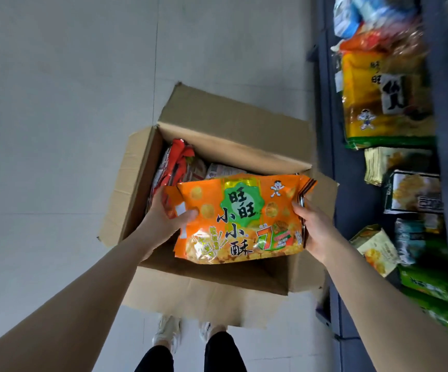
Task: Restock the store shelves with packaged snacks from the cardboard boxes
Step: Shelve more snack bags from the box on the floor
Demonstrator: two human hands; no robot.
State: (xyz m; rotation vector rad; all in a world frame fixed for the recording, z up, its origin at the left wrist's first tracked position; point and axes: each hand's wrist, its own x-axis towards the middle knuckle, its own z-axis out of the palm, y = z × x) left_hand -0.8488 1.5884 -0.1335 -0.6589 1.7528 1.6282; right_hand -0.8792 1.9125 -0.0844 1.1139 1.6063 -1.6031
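1. The floor (56, 103) was pale grey tile with thin grout lines, bare on the left side of the view.
2. An open cardboard box (233, 124) sat on that floor, its flaps folded outward, the near flap lying flat towards the person's white shoes (166, 331).
3. Just to the right of the box stood a dark blue-grey shelving unit (351, 200), its lower shelf seen from above.
4. On the shelf lay packaged snacks: a large yellow rice cracker bag (378, 98), green packs (427, 283) nearer the person, and blurred blue and orange packs at the far end.
5. The task's thing, an orange snack bag (241, 218) printed with a green badge and a cartoon child, was held face up above the open box, level with its near wall.
6. The left hand (164, 218) gripped the bag's left edge, thumb pressed on the front and fingers curled behind.
7. The right hand (317, 226) clasped the bag's right edge, fingers wrapped round the seam.
8. Inside the box, beyond the held bag, red snack packets (177, 162) stood on edge against the left wall, with paler packets beside them.
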